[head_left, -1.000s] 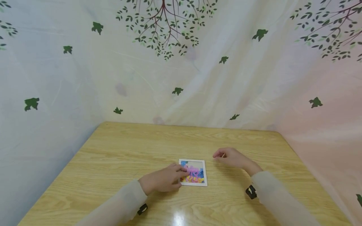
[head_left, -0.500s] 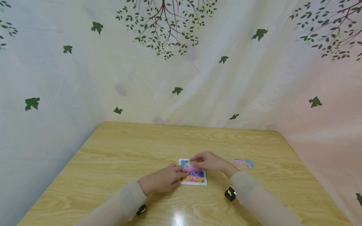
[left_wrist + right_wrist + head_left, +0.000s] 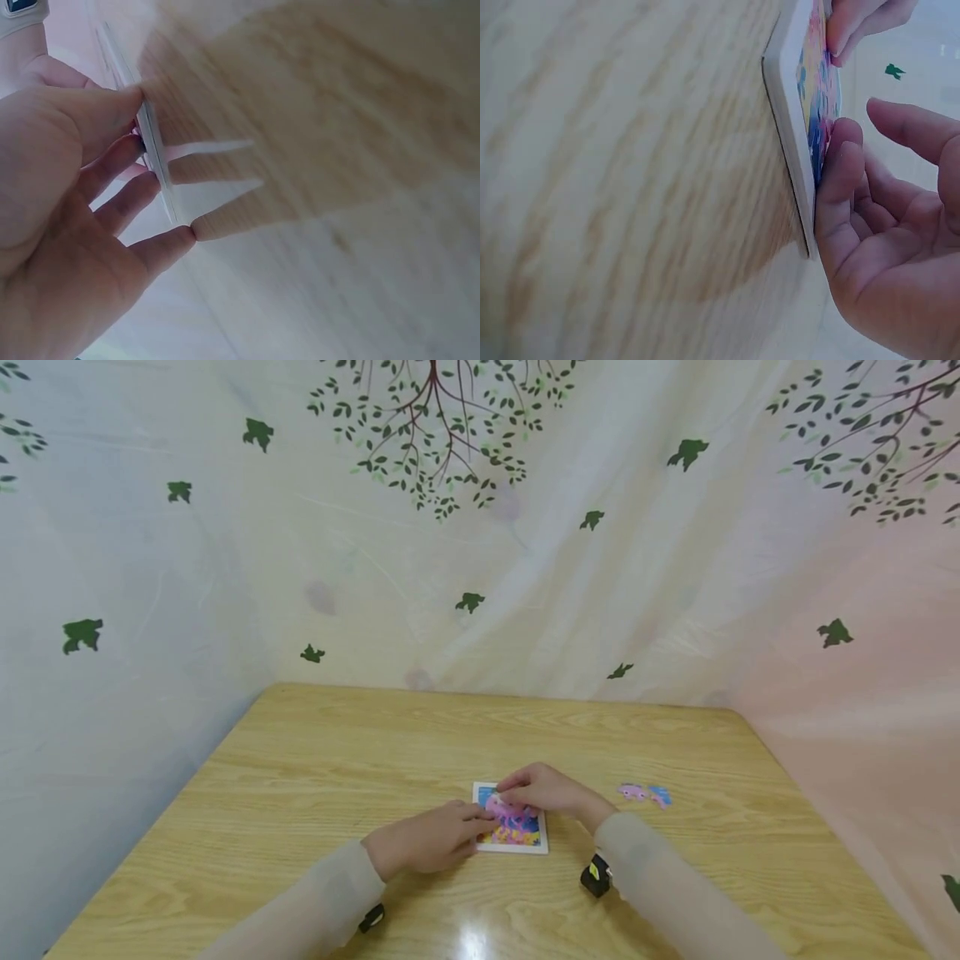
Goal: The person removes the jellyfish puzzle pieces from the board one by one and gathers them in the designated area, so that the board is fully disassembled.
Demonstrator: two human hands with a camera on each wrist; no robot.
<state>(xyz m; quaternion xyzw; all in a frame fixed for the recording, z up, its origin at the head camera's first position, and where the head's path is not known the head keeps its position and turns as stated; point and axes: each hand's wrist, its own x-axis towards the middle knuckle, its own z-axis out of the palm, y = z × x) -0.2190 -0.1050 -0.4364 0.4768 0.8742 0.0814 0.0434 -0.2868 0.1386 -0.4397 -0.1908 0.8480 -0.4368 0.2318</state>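
A small jigsaw puzzle (image 3: pixel 532 839) in a white square frame lies flat on the table, its picture pink, blue and yellow. My left hand (image 3: pixel 438 837) rests at its left side, fingers reaching over the picture. In the left wrist view, the thumb and fingertips (image 3: pixel 178 238) of that hand touch the frame's edge (image 3: pixel 154 142). My right hand (image 3: pixel 551 792) comes over the puzzle's upper right part, fingertips on the picture. The right wrist view shows the fingers (image 3: pixel 840 161) against the picture (image 3: pixel 819 90), with thumb and fingers apart. The right hand covers the puzzle's top right corner.
Two loose puzzle pieces lie on the wooden table (image 3: pixel 337 743) to the right: a pink piece with eyes (image 3: pixel 632 792) and a blue and pink piece (image 3: pixel 660 796). A pale curtain (image 3: pixel 390 635) with printed leaves hangs behind the table.
My right hand has moved left onto the puzzle from the right, uncovering the two loose pieces, then shifted slightly further left. The pale gap at the picture's top is now covered. The left hand stays.
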